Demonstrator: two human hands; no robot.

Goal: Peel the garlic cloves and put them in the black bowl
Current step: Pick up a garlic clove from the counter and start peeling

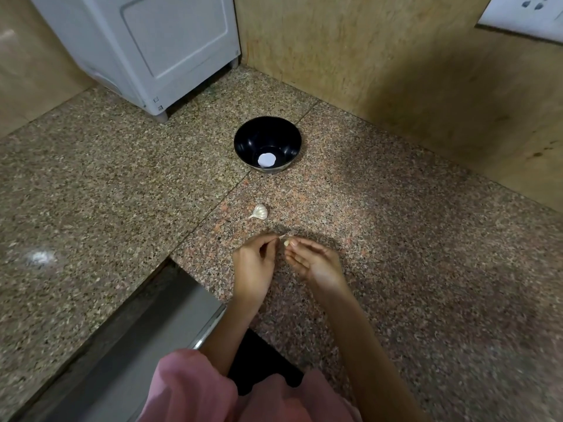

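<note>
My right hand (313,261) pinches the small pale garlic clove (286,243); my left hand (254,263) pinches its papery skin (282,236). I'd pull slowly leftward, keeping the clove firm.

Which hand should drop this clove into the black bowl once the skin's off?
Right, probably. The right hand holds the clove, while the left hand only pinches the loose skin; the black bowl sits straight ahead.

We look down on a home kitchen: a speckled granite countertop (411,239) meets beige wall (380,56) in a corner, with a white appliance (158,41), a socket plate (530,13), a garlic bulb (259,212) and a black bowl (259,134).
</note>
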